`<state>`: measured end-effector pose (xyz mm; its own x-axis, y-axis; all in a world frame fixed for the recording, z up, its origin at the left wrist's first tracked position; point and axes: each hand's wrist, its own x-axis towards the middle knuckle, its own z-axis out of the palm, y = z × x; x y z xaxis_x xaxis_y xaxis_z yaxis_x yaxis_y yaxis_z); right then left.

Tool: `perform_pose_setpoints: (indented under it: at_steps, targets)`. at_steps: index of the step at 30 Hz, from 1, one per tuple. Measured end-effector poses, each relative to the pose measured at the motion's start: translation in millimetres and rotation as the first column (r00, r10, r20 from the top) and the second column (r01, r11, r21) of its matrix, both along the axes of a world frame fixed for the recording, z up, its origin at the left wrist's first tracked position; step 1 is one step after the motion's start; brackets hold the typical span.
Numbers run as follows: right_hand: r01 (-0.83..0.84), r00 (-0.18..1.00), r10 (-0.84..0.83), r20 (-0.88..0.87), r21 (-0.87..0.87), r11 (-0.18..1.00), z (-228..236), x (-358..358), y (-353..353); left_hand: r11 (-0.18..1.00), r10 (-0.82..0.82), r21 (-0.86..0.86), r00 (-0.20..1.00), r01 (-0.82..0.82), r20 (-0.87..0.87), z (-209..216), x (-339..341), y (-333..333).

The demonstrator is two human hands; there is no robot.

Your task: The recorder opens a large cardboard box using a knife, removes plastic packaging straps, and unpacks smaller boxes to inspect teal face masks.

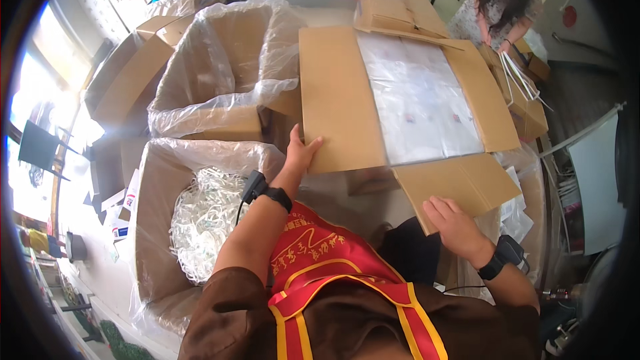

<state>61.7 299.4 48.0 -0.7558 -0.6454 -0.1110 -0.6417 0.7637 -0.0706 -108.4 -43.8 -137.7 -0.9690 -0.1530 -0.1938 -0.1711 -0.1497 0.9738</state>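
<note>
A large cardboard box (340,103) stands in front of me with its flaps folded outward. Clear plastic (420,93) covers white contents inside it. At the near left corner of the box's left flap, my left hand (303,153) touches the cardboard, thumb and finger spread apart. My right hand (457,227) grips the outer edge of the near flap (460,187), its fingers close together on top; the thumb is hidden beneath. Each wrist wears a black band with a small device.
To my left, a plastic-lined carton (157,193) holds tangled white straps (207,223). Behind it stand another lined carton (233,47) and an open box (133,80). A closed carton (400,7) sits beyond my box. At far right, a person (503,0) handles white straps over a carton.
</note>
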Motion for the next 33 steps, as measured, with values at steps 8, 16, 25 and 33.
perform_pose_setpoints:
  at_steps: [8,16,25,33]
  targets:
    - [-0.162,0.982,0.164,-0.096,0.024,0.986,-40,-12,2,0.382,-0.187,-0.924,0.981,0.017,-0.059,8,-24,87]
    - [-0.038,0.983,0.002,-0.184,-0.188,0.981,-166,2,5,0.654,0.128,-0.718,0.901,0.238,0.416,22,-74,165]
    - [-0.015,0.989,0.069,0.130,-0.377,0.926,-77,-37,30,0.972,-0.193,-0.135,0.981,0.190,-0.006,-24,-112,108]
    - [0.253,0.953,-0.248,0.174,-0.005,0.968,-77,-121,119,0.960,-0.277,-0.011,0.959,0.278,0.062,-8,-123,99]
